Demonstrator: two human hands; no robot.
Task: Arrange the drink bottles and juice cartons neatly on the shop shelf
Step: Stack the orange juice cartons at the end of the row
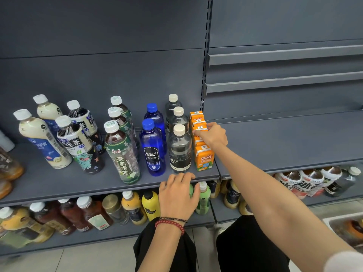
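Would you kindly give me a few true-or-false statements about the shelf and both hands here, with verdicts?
1. The right hand grips the orange juice cartons. True.
2. The blue bottles stand right of those cartons. False: the blue bottles stand left of them, beyond the clear black-label bottles.
3. The left hand rests on the front edge of the shelf. True.
4. The clear black-label bottles have blue caps. False: their caps are cream.
5. The cartons lie toppled. False: they stand upright in a line running front to back.
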